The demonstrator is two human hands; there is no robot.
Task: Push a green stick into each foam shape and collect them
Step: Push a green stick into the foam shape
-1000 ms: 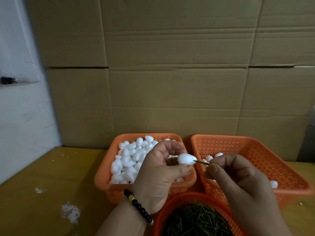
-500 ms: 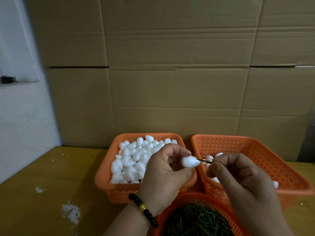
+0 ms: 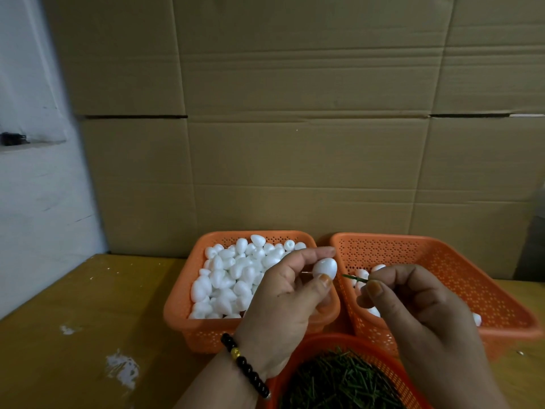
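At the desk's [image 3: 88, 335] near edge, a basket of sticks [image 3: 339, 382] is seen. Above it, an egg [image 3: 324, 267] is pinched by the left hand [image 3: 283, 302], and a stick [image 3: 355, 278], tip just apart, by the right hand [image 3: 418, 314]. Two baskets stand beyond.

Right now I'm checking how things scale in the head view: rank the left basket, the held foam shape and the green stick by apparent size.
1. Left basket, by far the largest.
2. Foam shape, pinched in the left hand.
3. Green stick, thinnest; the right hand hides part of it, so its full length is unsure.
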